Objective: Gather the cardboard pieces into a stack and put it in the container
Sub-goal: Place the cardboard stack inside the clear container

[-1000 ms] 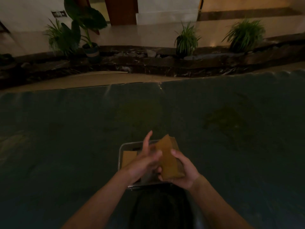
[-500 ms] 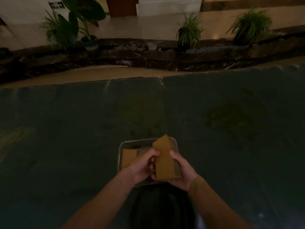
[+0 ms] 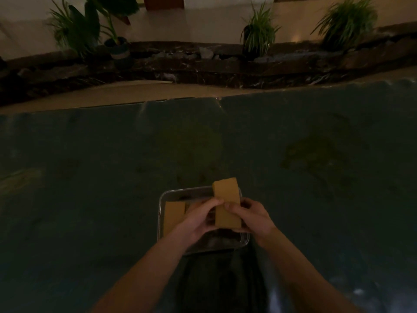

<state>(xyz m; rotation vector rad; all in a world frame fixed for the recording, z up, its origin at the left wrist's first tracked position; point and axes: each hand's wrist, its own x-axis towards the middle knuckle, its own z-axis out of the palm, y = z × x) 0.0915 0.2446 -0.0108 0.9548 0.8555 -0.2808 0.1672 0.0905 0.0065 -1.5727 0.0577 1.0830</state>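
Head view is showing both hands gripping a stack of cardboard pieces (image 3: 226, 205) above a clear container (image 3: 244, 241) that is sitting on the dark tabletop (image 3: 90, 177): the left hand (image 3: 198, 219) is pinching the stack's left edge while the right hand (image 3: 250, 216) is clasping its right edge, thumb lying on the top face. Another cardboard piece (image 3: 173, 214) is lying inside the container at its left side, partly hidden behind the left hand.

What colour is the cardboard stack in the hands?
Plain tan-brown, no pattern; the cardboard stack shows in the head view, the only one.
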